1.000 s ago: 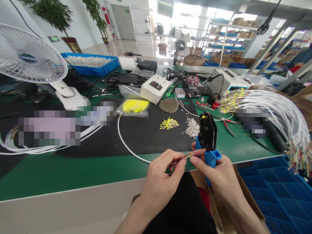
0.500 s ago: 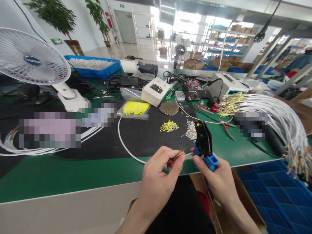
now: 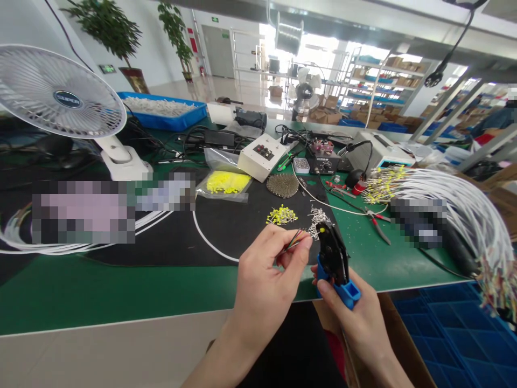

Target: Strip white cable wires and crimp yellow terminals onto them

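Green-topped desk (image 3: 133,296) in a bright workshop lined with shelving

Tall potted plants stand by the far wall, and cardboard boxes sit beyond the desk. On the left rises a round white desk fan (image 3: 64,102), with a blue plastic tray of white pieces (image 3: 189,119) behind it.

Over the front edge, the hands are near each other but separate. The left hand (image 3: 266,275) pinches a small fan of thin multicoloured wires (image 3: 294,240) between thumb and fingers; a white sheathed cable (image 3: 210,242) curves across the black mat (image 3: 161,250) to that hand. The right hand (image 3: 357,312) is wrapped around a black-headed crimping tool with blue handles (image 3: 333,250), held upright, a bit of yellow showing near its tip. The left fingertips are just beside the tool's head; whether a wire enters it cannot be told.

Behind lie a heap of yellow-collared metal pins (image 3: 281,215), a pile of bare silver pins (image 3: 319,215) and a clear bag of yellow pieces (image 3: 228,182). To the right, red-handled pliers (image 3: 379,229) rest near a thick bundle of white cables (image 3: 448,188).
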### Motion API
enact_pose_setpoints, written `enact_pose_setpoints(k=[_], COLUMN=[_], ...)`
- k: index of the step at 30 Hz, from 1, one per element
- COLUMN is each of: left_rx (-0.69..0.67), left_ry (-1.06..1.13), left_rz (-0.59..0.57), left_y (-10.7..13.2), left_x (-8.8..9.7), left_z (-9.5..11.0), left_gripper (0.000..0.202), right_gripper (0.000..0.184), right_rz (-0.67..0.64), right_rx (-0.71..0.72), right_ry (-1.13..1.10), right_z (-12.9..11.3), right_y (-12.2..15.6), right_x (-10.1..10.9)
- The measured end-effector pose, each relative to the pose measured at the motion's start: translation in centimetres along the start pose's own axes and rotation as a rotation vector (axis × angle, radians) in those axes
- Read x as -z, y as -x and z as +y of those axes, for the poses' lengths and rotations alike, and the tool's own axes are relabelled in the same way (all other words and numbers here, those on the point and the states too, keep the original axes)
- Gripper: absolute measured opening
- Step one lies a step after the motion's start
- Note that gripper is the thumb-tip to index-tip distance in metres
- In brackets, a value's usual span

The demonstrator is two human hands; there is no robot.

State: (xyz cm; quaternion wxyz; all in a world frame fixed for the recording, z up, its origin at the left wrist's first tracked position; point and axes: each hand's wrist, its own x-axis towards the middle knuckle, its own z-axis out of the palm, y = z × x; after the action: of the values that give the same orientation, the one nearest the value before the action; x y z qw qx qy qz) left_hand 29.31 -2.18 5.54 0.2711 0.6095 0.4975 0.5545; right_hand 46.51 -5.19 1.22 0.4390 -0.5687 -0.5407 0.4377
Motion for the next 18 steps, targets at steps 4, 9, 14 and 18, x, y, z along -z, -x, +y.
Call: enact_pose_setpoints(k=[4, 9, 14, 18], left_rx=[-0.015, -0.017, -0.012, -0.010], left_ry=[-0.014, -0.054, -0.063, -0.082], left_rz=[0.009, 0.010, -0.007, -0.014], left_y=[-0.05, -0.11, -0.12, 0.03], left_x=[0.03, 0.00, -0.04, 0.15], left_z=[0.14, 0.40, 0.46, 0.52], left_gripper=[0.009, 0.009, 0.008, 0.009], right_gripper=[0.036, 0.036, 0.035, 0.033], right_rz=[-0.049, -0.069, -0.073, -0.104], right_rx=[0.024, 0.033, 0.027, 0.035], right_ry=[0.011, 0.022, 0.027, 0.047], right_z=[0.71, 1.08, 0.78, 0.97], right_y=[-0.09, -0.12, -0.09, 0.38], right_x=[0.28, 0.42, 0.32, 0.15])
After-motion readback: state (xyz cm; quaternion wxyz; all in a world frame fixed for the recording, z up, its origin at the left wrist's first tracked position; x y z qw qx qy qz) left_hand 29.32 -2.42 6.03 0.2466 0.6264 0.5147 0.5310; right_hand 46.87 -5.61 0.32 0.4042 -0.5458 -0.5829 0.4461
